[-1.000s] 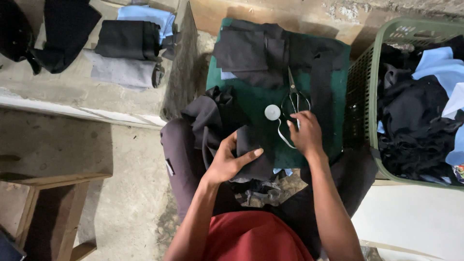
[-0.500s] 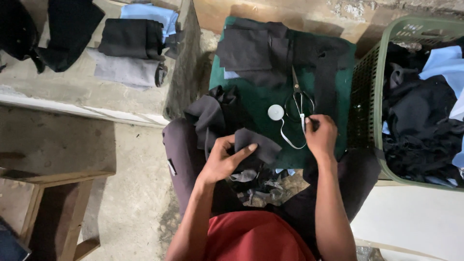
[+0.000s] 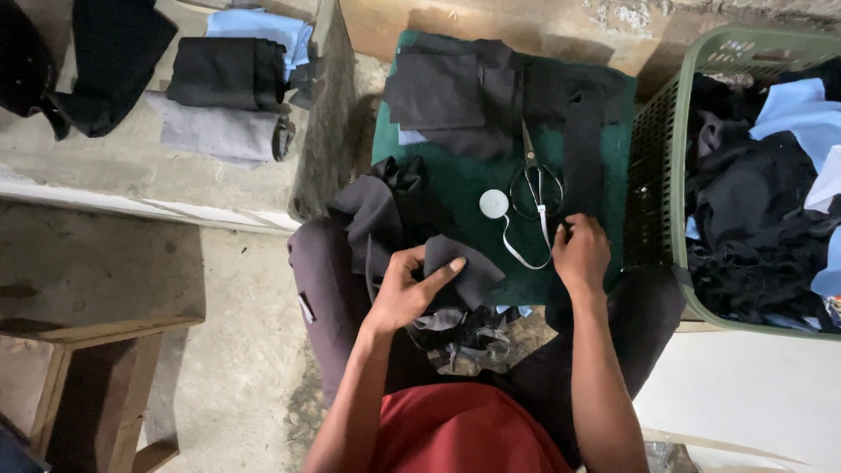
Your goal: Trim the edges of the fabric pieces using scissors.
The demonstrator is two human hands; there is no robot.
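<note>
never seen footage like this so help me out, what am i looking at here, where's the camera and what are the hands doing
The camera sits on a person's head and looks straight down at their own two bare hands and lap. There is no machine. The left hand pinches a piece of dark cloth at the near edge of a green board. The right hand rests on the board, touching a white tape that runs from a round white case. Scissors lie beside it, more dark cloth lies behind, and a green basket of clothes stands on the right.
</note>
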